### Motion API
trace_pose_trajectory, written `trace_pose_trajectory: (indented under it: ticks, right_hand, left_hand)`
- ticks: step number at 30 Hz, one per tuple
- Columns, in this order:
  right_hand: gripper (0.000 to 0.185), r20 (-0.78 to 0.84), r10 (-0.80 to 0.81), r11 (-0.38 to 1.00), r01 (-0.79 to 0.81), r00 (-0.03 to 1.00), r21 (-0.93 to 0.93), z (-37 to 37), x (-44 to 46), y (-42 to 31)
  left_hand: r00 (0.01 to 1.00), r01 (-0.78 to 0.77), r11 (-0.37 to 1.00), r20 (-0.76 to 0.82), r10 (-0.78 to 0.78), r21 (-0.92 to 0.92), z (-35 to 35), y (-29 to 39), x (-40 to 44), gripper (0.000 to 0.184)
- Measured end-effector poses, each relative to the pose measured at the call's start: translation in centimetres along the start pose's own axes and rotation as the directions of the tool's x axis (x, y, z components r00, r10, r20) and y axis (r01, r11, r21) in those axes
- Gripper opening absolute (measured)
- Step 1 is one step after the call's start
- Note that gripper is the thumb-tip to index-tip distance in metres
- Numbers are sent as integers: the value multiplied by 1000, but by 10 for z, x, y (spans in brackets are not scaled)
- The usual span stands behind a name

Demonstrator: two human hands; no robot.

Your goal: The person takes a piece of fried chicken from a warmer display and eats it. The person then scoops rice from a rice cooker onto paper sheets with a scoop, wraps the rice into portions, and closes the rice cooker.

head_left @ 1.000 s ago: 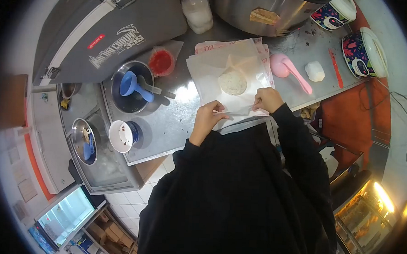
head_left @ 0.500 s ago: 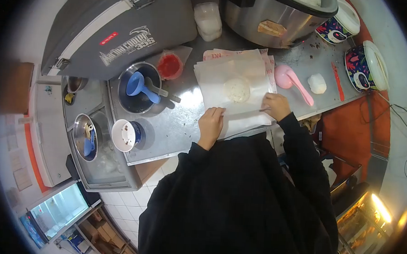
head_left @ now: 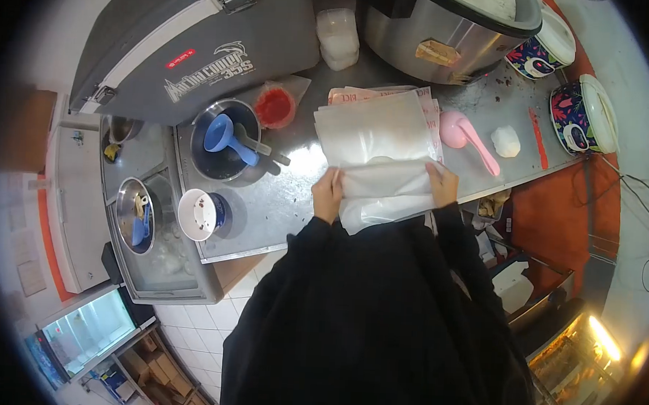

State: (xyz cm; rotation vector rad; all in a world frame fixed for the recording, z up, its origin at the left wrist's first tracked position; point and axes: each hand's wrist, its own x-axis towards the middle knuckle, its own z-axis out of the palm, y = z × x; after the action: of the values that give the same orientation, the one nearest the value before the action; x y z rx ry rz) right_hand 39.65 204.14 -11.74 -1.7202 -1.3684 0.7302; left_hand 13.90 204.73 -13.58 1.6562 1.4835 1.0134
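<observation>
Both my hands pinch a sheet of white wrapping paper by its near edge, folded up and over. My left hand is closed on the left end of the fold, and my right hand is closed on the right end. Under the fold, most of a flat white mound that looks like rice is hidden; only a sliver of its far edge shows. Beneath lie more sheets, some with red print. A pink rice scoop rests just right of the stack.
Behind stand a large rice cooker and a grey cooler box. Left are a steel bowl with a blue scoop, a bag of red sauce and a paper cup. A white lump lies to the right.
The near edge of the paper has been lifted and brought forward over the white mound, covering most of it. My hands have taken hold of both ends of the fold.
</observation>
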Motion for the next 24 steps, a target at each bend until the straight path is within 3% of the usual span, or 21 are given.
trace_pose_trajectory:
  ticks: [1, 2, 3, 4, 6, 7, 8, 9, 10, 11, 12, 14, 15, 16, 18, 19, 21, 22, 24]
  right_hand:
    - [19, 33, -12, 957, 21, 999, -288, 8, 5, 9]
    - [19, 29, -13, 957, 21, 999, -288, 15, 2, 18]
    - [19, 93, -31, 878, 71, 995, -474, 20, 1, 18]
    - [19, 156, -39, 761, 131, 987, -635, 25, 4, 19]
    - [18, 227, 37, 751, 122, 973, -649, 27, 9, 12]
    - [21, 251, 29, 704, 159, 967, -692, 27, 14, 3]
    - [27, 277, 21, 653, 197, 961, -731, 30, 20, -1]
    - [27, 281, 15, 654, 203, 960, -729, 35, 32, -2]
    - [35, 365, -120, 653, 350, 923, -671, 41, 47, 0]
    - [43, 438, -257, 629, 493, 862, -601, 47, 61, 0]
    - [43, 437, -269, 623, 501, 858, -600, 54, 72, 0]
    - [47, 420, -497, 575, 650, 760, -496, 72, 89, 2]
    - [50, 455, -403, 615, 603, 794, -508, 76, 94, -1]
    - [50, 454, -412, 613, 609, 790, -503, 78, 102, -3]
    - [54, 620, -105, 704, 498, 778, -506, 77, 113, -8]
    - [54, 624, -103, 703, 500, 775, -505, 74, 114, -10]
    - [43, 687, -119, 960, 259, 717, -104, 66, 116, -15]
    - [43, 690, -114, 961, 254, 715, -105, 59, 111, -27]
    - [27, 679, -227, 868, 462, 698, -184, 41, 87, -49]
  left_hand:
    - [992, 97, 989, -88, -87, 116, 8, 1, 9, 10]
    - [970, 197, 955, -185, -158, 220, 14, 3, 14, 15]
    - [970, 193, 956, -188, -153, 219, 14, 8, 15, 15]
    - [976, 87, 935, -218, -11, 345, 14, 12, 18, 17]
    - [941, -87, 806, -218, 260, 585, 13, 18, 13, 24]
    - [969, -169, 827, -62, 238, 536, 16, 25, 9, 28]
    - [935, -312, 816, 312, 171, 487, 19, 33, 6, 30]
    - [802, -568, 750, 435, 410, 338, 26, 41, -1, 36]
    - [681, -726, 571, 519, 517, 383, 33, 42, -8, 44]
    - [679, -724, 554, 561, 473, 411, 38, 40, -11, 47]
    - [677, -724, 533, 598, 429, 438, 43, 36, -12, 50]
    - [717, -688, 573, 541, 440, 446, 53, 29, -14, 50]
    - [750, -652, 616, 492, 442, 441, 52, 32, -12, 50]
    - [752, -651, 612, 488, 443, 449, 50, 34, -10, 50]
    - [815, -574, 618, 451, 365, 537, 47, 40, -10, 52]
    - [817, -570, 622, 449, 361, 537, 47, 43, -10, 52]
    - [851, -524, 679, 349, 392, 515, 48, 45, -4, 44]
    - [852, -521, 682, 351, 387, 513, 50, 42, 1, 44]
    - [889, -426, 832, 334, 313, 355, 54, 32, 14, 39]
